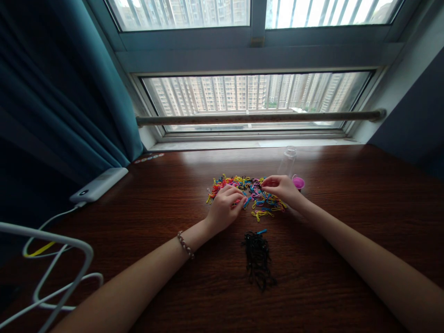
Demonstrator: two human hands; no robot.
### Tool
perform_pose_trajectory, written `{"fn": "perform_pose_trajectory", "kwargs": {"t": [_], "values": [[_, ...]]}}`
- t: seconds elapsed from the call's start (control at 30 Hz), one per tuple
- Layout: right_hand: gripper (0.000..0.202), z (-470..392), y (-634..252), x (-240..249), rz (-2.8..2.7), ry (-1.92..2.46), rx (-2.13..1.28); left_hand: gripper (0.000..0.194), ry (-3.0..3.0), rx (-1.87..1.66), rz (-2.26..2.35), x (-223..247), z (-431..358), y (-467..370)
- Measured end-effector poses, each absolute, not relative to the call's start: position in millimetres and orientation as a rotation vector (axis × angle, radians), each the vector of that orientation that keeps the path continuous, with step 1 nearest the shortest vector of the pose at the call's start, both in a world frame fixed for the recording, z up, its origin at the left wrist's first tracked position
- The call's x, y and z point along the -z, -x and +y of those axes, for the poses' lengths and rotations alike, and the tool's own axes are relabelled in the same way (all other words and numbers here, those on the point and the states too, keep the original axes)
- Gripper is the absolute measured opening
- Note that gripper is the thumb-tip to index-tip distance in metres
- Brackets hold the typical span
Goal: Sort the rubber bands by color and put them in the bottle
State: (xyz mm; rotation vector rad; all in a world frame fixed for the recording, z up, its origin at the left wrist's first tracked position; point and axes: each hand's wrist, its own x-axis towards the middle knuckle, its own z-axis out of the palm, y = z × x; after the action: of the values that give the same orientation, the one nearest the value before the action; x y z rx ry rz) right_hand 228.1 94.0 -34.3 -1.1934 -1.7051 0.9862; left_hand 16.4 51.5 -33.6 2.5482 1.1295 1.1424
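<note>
A loose heap of small colourful hair elastics (263, 198), in yellow, red, pink, blue and black, lies on the brown table. My left hand (226, 207) rests at the heap's left side, thumb and fingertips pinched together at its near edge; whatever is between them is too small to make out. At the upper right of the heap, my right hand (282, 188) has its thumb and forefinger closed on what looks like a dark hair elastic. Nearer to me lies a separate pile of black hair elastics (257, 259), with one blue piece (262, 231) at its top.
Behind my right hand stands a clear bottle (287, 159), with a pink cap (298, 183) beside it. A white power bank (100, 184) with a cable lies at the left. White tubing (76, 243) crosses the lower left, below a blue curtain (86, 92).
</note>
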Motion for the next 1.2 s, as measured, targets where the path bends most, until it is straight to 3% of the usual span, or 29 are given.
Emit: {"fn": "perform_pose_trajectory", "kwargs": {"t": [0.13,0.27,0.6,0.87,1.2], "values": [[0.021,90,-228,27,-1.497,1.160,-1.285,0.015,-2.511,-1.177,1.184,34,53,-15],[0.021,88,-227,25,-1.458,1.133,-1.286,0.016,-2.537,-1.168,1.142,35,53,-15],[0.018,77,-211,21,-1.384,0.934,-1.293,0.044,-2.726,-0.771,0.907,30,43,-22],[0.018,74,-214,10,-1.211,0.879,-1.550,0.024,-2.624,-0.931,0.960,28,47,-18],[0.017,54,-204,1,-2.243,0.552,-1.829,0.016,-2.509,-1.260,1.266,35,77,5]]}}
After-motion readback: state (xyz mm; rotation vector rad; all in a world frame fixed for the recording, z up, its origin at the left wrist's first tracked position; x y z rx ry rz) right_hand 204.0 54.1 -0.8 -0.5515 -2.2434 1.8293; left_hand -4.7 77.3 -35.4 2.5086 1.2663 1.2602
